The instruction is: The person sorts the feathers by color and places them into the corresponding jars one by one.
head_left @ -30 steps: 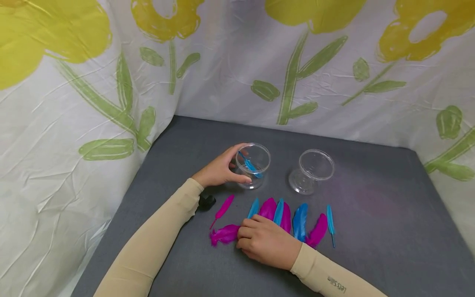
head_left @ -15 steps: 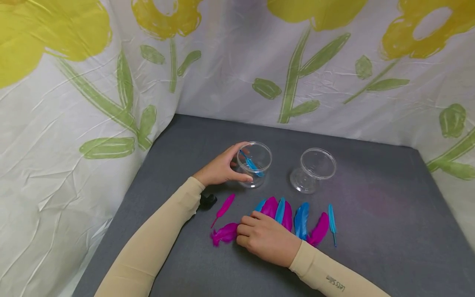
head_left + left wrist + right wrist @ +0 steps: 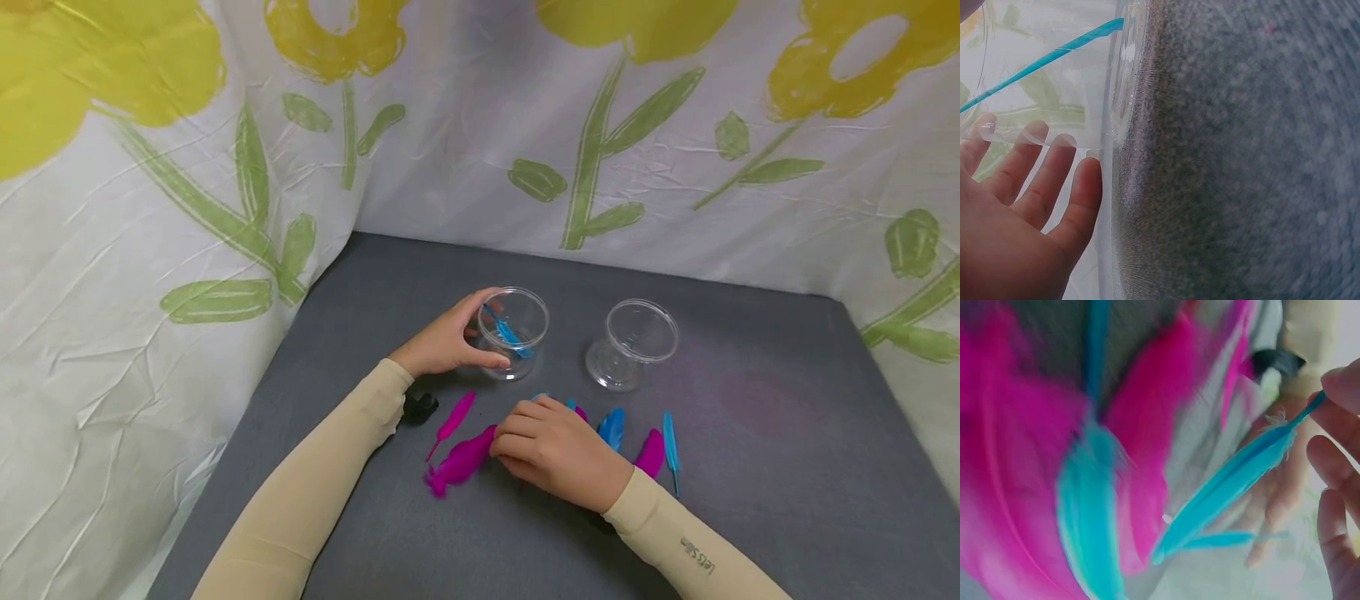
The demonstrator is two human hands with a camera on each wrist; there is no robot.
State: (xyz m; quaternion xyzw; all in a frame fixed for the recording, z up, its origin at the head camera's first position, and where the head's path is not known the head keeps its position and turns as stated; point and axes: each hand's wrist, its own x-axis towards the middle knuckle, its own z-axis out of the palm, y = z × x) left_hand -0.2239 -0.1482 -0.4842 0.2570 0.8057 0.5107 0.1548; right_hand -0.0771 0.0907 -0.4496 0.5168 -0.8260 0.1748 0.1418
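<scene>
My left hand [image 3: 450,337] holds a clear plastic cup [image 3: 517,372] from the left, thumb in front and fingers behind. One blue feather [image 3: 509,334] leans inside that cup. In the right wrist view, my right hand [image 3: 1341,456] pinches another blue feather [image 3: 1229,478] by its quill, between thumb and forefinger. The head view has this hand low over a row of magenta and blue feathers, covering part of it and the pinched feather. A magenta feather [image 3: 461,461] lies just left of the hand.
A second clear cup [image 3: 615,367], on a foot, stands to the right. Left of the row lies a thin magenta feather [image 3: 453,415]. At the row's right end are a magenta feather [image 3: 650,452] and a thin blue one [image 3: 671,446]. Flower-print cloth [image 3: 450,167] hangs behind the grey table [image 3: 787,433].
My right hand has shifted a little right and up from the row, with the blue feather in its fingers. More of the left magenta feather shows. The left hand stays on the cup.
</scene>
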